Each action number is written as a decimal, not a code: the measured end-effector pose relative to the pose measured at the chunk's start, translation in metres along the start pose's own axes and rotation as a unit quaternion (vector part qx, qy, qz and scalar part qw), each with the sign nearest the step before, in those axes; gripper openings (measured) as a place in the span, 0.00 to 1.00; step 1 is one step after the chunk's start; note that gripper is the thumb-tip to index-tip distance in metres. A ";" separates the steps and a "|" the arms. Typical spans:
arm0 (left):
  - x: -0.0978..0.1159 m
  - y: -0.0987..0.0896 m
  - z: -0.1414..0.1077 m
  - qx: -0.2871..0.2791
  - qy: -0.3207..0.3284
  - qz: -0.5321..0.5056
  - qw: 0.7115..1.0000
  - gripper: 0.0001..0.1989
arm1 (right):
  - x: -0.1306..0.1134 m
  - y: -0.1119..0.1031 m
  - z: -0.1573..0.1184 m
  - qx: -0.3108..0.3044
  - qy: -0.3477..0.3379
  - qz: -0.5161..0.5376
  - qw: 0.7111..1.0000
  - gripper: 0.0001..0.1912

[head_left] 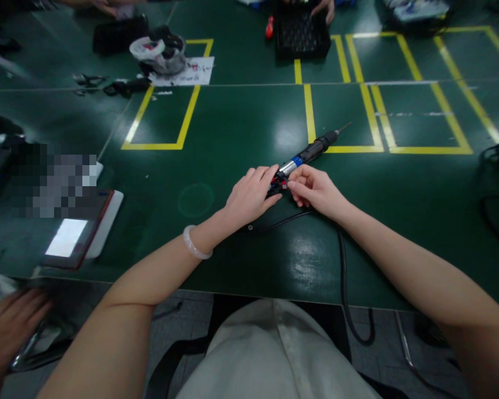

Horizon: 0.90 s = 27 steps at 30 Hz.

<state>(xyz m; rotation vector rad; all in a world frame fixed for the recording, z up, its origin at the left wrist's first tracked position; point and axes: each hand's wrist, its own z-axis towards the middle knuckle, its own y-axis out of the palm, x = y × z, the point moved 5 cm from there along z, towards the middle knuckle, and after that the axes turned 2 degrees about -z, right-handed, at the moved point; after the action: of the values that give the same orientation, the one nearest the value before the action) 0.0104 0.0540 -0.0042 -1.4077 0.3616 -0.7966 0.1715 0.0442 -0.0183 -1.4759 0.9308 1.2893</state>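
The slim electric screwdriver [310, 155] lies on the green table [241, 124] just ahead, its thin bit [344, 127] toward two o'clock and its rear toward seven, where the left hand [251, 194] is closed over it. The right hand [316, 191], at that rear's three o'clock, seems to pinch a small red piece [284, 184] between thumb and forefinger. The front and middle look joined up, while the rear appears open with its inner parts uncovered, so the body seems incomplete.

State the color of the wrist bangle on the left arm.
The bangle is whitish and looks translucent, seen in the head view.
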 end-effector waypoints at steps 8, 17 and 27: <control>0.001 -0.001 0.001 -0.011 -0.011 0.003 1.000 0.32 | -0.013 0.008 -0.011 0.000 -0.211 -0.406 0.889 0.05; 0.001 -0.001 0.000 -0.003 -0.006 0.003 1.000 0.35 | -0.018 0.011 -0.021 -0.040 -0.296 -0.513 0.805 0.17; 0.006 -0.002 0.002 -0.001 -0.022 0.027 0.999 0.28 | -0.021 0.008 -0.020 -0.024 -0.262 -0.435 0.861 0.17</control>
<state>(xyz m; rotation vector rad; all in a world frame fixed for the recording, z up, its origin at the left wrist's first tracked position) 0.0149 0.0517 -0.0007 -1.4096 0.3657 -0.7196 0.1660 0.0223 0.0013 -1.2331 -0.1538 0.9213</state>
